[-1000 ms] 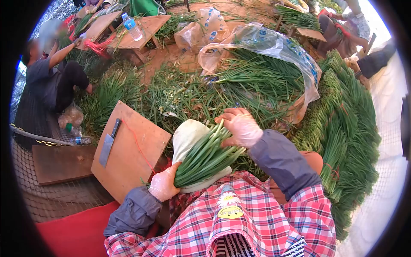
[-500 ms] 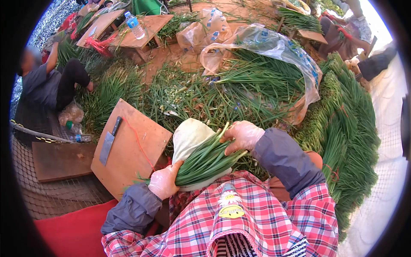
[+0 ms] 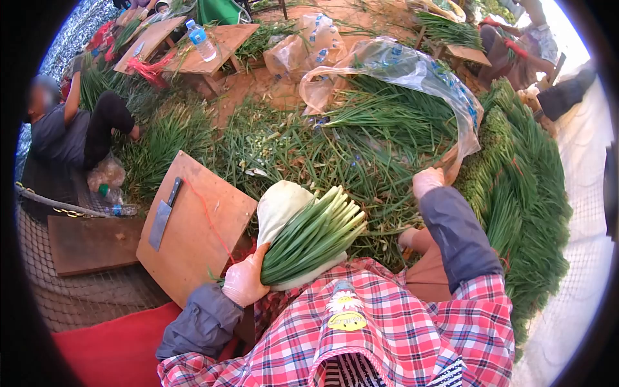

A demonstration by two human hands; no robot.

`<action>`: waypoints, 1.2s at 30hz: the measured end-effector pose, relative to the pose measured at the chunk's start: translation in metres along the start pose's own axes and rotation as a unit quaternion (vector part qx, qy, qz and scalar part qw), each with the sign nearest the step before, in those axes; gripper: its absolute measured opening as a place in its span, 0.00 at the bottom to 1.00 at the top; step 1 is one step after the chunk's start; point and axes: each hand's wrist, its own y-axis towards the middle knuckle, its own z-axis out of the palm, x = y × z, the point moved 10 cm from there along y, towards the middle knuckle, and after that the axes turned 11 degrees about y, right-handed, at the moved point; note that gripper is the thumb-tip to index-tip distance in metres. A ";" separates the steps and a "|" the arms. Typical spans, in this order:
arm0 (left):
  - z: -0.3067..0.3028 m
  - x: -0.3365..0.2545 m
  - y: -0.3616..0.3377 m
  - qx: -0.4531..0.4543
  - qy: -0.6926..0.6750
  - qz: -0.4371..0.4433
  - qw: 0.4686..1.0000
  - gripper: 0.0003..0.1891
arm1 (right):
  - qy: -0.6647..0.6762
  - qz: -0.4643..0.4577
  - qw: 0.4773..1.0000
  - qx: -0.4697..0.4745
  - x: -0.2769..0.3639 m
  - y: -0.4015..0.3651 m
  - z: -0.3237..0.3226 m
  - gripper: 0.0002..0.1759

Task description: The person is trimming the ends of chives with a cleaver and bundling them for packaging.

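Note:
My left hand (image 3: 245,281), in a clear thin glove, is closed around the leafy end of a bunch of chives (image 3: 309,238). The bunch lies over the pale cloth (image 3: 278,205) on my lap, with its whitish cut ends pointing up and to the right. Away from the bunch, my right hand (image 3: 428,182), also gloved, is held out to the right near the lower edge of the clear plastic bag (image 3: 465,138). Its fingers are bent and the tips are hidden, so whether it holds anything cannot be made out.
A wooden board (image 3: 193,222) at my left bears a knife (image 3: 165,213) and red string. Loose chives (image 3: 271,145) cover the ground ahead. Stacked bunches (image 3: 525,193) line the right side. A person (image 3: 61,129) sits at left; another is at the upper right.
My right hand has left the bunch and moved right and up toward the plastic bag. The bunch stays in my left hand, its pale cut ends now uncovered and fanned out.

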 end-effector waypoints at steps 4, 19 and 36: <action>0.007 0.001 0.006 0.010 -0.009 -0.008 1.000 0.41 | 0.443 -0.337 0.826 -0.096 0.113 -0.064 -0.098 0.12; 0.012 -0.007 0.004 -0.025 -0.023 0.003 0.999 0.47 | 0.215 -0.293 0.921 -0.143 0.188 -0.074 -0.066 0.06; -0.001 -0.022 -0.003 -0.086 0.168 0.045 0.981 0.43 | 0.374 -0.294 0.877 0.066 0.163 -0.048 -0.101 0.19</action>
